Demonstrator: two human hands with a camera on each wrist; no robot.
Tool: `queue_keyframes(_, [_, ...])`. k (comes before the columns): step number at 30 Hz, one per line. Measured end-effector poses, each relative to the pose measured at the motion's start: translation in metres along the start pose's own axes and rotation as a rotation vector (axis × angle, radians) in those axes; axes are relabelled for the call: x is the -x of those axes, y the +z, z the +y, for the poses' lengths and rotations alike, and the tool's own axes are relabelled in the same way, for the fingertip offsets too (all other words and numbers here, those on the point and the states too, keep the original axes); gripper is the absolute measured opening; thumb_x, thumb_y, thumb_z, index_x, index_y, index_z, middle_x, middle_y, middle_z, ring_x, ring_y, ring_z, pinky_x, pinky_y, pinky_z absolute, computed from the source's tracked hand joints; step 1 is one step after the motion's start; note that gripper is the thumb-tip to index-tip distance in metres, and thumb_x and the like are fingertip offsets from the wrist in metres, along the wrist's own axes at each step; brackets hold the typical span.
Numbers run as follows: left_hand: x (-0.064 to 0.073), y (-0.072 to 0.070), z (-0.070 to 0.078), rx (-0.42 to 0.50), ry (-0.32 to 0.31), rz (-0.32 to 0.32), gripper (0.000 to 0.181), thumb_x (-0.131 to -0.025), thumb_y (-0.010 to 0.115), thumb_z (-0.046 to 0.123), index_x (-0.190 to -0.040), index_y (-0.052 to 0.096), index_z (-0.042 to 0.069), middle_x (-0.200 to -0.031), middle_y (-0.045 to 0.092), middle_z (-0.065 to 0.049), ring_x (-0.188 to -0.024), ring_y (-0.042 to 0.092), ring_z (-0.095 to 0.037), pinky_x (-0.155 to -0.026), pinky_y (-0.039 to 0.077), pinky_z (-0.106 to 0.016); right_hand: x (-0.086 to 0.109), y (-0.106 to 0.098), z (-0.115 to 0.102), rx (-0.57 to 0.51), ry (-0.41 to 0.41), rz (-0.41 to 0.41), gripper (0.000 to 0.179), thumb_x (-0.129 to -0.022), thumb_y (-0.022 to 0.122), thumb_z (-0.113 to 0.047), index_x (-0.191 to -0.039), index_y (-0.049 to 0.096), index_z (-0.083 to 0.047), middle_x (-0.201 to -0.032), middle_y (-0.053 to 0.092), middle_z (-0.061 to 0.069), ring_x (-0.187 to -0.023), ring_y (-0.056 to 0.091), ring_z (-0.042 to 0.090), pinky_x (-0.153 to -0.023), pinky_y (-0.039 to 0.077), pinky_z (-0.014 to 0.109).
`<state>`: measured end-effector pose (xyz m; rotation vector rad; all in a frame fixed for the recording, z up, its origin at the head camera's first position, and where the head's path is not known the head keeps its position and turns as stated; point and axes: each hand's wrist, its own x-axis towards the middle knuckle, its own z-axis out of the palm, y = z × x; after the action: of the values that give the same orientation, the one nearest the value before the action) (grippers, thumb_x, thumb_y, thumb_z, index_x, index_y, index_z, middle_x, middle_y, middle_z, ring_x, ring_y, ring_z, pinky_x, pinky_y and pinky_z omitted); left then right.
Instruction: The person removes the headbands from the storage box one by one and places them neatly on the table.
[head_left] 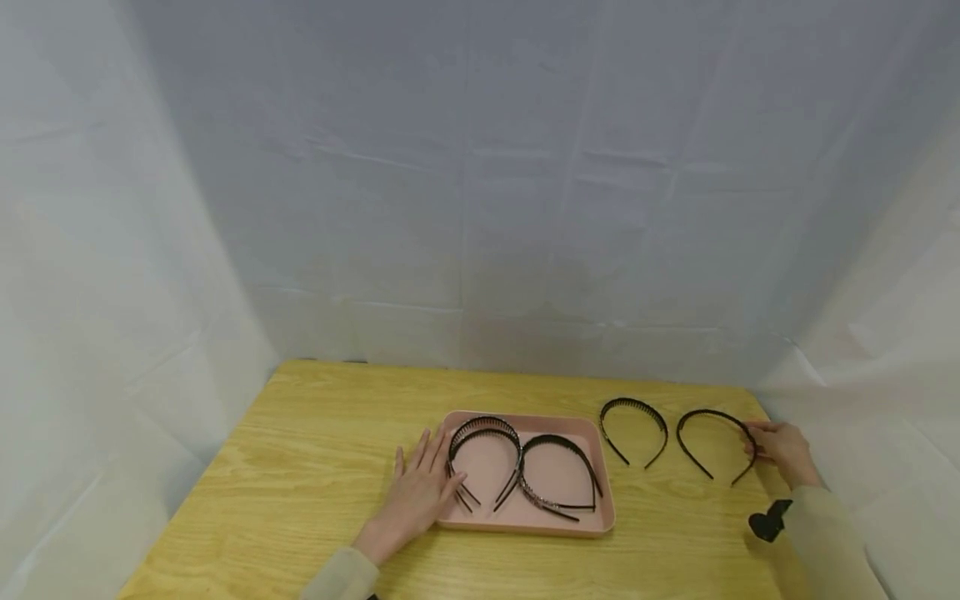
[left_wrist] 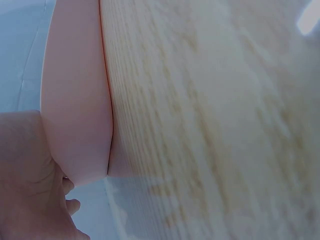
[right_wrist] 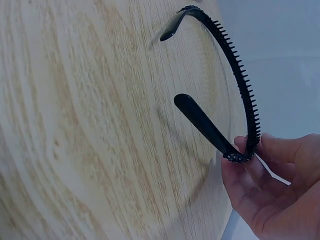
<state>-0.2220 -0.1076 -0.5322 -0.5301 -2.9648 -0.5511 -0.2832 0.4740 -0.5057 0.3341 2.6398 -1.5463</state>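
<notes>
My right hand (head_left: 782,450) pinches the right side of a black toothed headband (right_wrist: 240,85) with thumb and fingers, over the right part of the table. Small sparkly stones show on the band near the fingertips in the right wrist view. My left hand (head_left: 422,492) rests with spread, straight fingers at the left rim of a pink tray (head_left: 525,528). Inside the tray, two black headbands (head_left: 483,421) overlap on the left, and more black headbands (head_left: 558,439) overlap on the right. The left wrist view shows the tray's outer wall (left_wrist: 75,100) beside the left hand (left_wrist: 25,175).
Another black headband (head_left: 633,402) lies on the wooden table (head_left: 322,433), between the tray and the held one. White sheeting (head_left: 465,208) hangs behind the table and along both sides.
</notes>
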Motion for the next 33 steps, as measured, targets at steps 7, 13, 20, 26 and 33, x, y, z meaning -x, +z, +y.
queue_keyframes(7, [-0.001,0.007,-0.005,-0.006,0.023,0.049,0.069,-0.107,0.048,0.040,-0.158,0.029,-0.002,-0.166,0.022,-0.020,-0.152,0.021,-0.043,-0.116,0.014,-0.073,0.001,0.003,0.007,0.100,-0.062,0.043,0.045,-0.105,0.053,-0.015,-0.126,0.053,0.026,-0.088,0.072,0.010,-0.075,0.065,0.011,-0.067,0.058,0.027])
queue_keyframes(13, [-0.002,0.009,-0.006,0.002,0.030,0.050,0.070,-0.107,0.048,0.040,-0.157,0.028,-0.003,-0.165,0.023,-0.021,-0.151,0.021,-0.044,-0.115,0.014,-0.074,-0.009,0.003,0.012,0.269,-0.025,0.135,0.043,-0.100,0.061,-0.021,-0.119,0.064,0.017,-0.093,0.074,0.019,-0.072,0.063,0.009,-0.064,0.054,0.026])
queue_keyframes(20, [-0.002,0.008,-0.006,-0.003,0.020,0.043,0.070,-0.107,0.047,0.041,-0.157,0.028,-0.003,-0.166,0.021,-0.020,-0.151,0.021,-0.044,-0.116,0.014,-0.074,-0.007,0.008,0.011,0.375,-0.057,0.218,0.036,-0.098,0.063,-0.019,-0.110,0.070,0.014,-0.093,0.073,0.026,-0.083,0.066,0.042,-0.065,0.053,0.037])
queue_keyframes(26, [-0.001,0.002,-0.002,0.005,0.011,0.017,0.068,-0.107,0.048,0.039,-0.157,0.029,-0.003,-0.166,0.022,-0.020,-0.152,0.020,-0.043,-0.116,0.014,-0.074,-0.004,0.012,0.010,0.388,-0.042,0.246,0.033,-0.096,0.066,-0.020,-0.105,0.073,0.011,-0.104,0.071,0.031,-0.098,0.061,0.054,-0.079,0.053,0.055])
queue_keyframes(33, [-0.002,0.004,-0.003,0.008,0.010,0.023,0.068,-0.107,0.048,0.039,-0.157,0.030,-0.003,-0.165,0.024,-0.020,-0.152,0.021,-0.043,-0.116,0.013,-0.073,-0.002,0.013,0.011,0.403,-0.054,0.245,0.033,-0.096,0.066,-0.021,-0.105,0.075,0.009,-0.104,0.071,0.031,-0.092,0.064,0.051,-0.077,0.053,0.056])
